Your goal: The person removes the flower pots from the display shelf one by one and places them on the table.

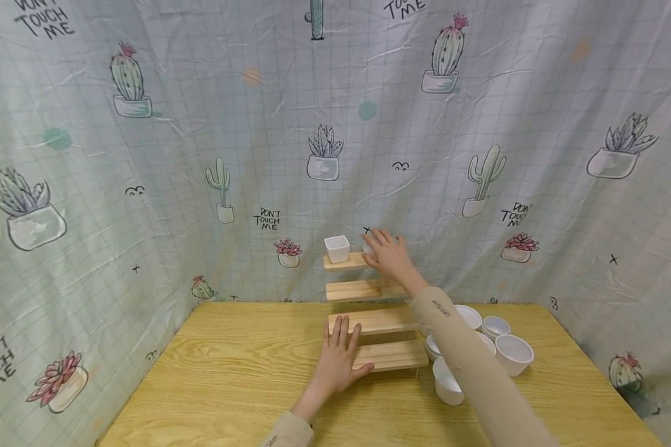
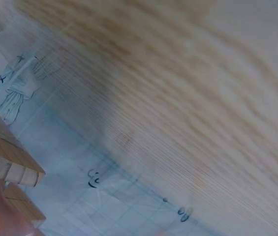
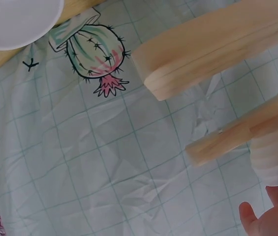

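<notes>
A tiered wooden stand [image 1: 363,290] with several stepped boards rises at the table's back edge. My left hand [image 1: 337,363] rests against its lower left side, fingers extended over a board and thumb by the lowest board's front edge. In the left wrist view, only a blurred part of the hand [image 2: 1,209] shows beside board ends. My right hand [image 1: 390,257] reaches to the top board, around a small white pot [image 3: 272,157] it holds near the rim. That hand mostly covers the pot in the head view. Left of it, a square white pot [image 1: 337,249] stands on the same board.
Several round white pots stand right of the stand, among them a front one [image 1: 447,382] and a wide one [image 1: 514,354]; my right forearm partly hides them. A cactus-print curtain [image 1: 268,143] hangs directly behind the yellow wood-grain table [image 1: 246,366].
</notes>
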### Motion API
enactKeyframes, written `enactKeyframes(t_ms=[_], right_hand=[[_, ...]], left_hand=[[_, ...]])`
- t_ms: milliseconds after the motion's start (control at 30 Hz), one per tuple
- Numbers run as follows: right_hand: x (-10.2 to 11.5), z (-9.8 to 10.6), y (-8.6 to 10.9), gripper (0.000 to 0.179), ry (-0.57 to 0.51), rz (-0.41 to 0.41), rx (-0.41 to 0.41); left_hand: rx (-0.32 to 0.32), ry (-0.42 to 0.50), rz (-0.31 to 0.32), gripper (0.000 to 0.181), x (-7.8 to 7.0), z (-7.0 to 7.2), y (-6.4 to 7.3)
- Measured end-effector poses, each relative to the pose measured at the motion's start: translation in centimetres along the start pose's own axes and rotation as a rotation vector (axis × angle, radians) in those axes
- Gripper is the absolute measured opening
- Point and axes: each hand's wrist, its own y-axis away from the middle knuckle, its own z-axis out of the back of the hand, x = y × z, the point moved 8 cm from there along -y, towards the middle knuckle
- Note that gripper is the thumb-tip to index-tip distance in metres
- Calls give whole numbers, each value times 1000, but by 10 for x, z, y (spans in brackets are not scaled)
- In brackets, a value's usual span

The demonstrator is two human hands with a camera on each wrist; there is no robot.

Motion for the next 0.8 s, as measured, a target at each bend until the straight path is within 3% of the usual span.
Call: enactKeyframes(t_ms=[200, 800], right_hand=[[-1, -7, -2, 49, 7, -19, 33], [-2, -8, -1, 50, 67, -12, -1]], left_hand=[[-13, -14, -6, 85, 0, -2, 0], [-22, 20, -1, 85, 0, -1, -1]])
